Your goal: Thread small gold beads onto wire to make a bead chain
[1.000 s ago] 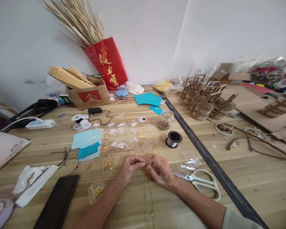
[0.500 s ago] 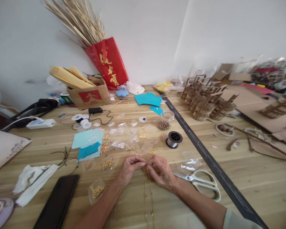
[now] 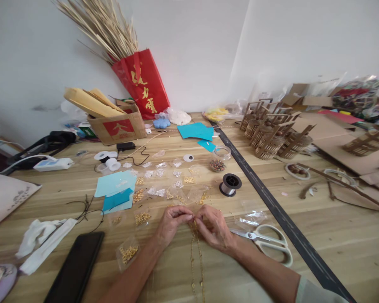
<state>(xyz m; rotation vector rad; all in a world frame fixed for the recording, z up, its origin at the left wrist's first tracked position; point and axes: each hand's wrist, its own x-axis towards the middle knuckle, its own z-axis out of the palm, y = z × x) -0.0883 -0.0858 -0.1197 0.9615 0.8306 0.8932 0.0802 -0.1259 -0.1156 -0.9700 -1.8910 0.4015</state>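
Note:
Both hands meet low in the middle of the head view, fingertips pinched close together. A thin gold chain (image 3: 201, 256) hangs from between them in two strands toward the table's near edge. My left hand (image 3: 175, 223) pinches the chain's upper end between thumb and forefinger. Opposite it, my right hand (image 3: 215, 227) is closed in a pinch on the same spot. The small part at the fingertips is too tiny to make out. White-handled scissors (image 3: 273, 242) lie beside my right wrist. Bags of gold findings (image 3: 142, 217) lie left of my left hand.
A spool of wire (image 3: 230, 184) stands ahead on the right. Blue sheets (image 3: 118, 195) and a black phone (image 3: 74, 267) lie on the left. Small woven baskets (image 3: 271, 134) stand at the back right, past a dark strip (image 3: 255, 176). A red bag (image 3: 145, 88) leans on the wall.

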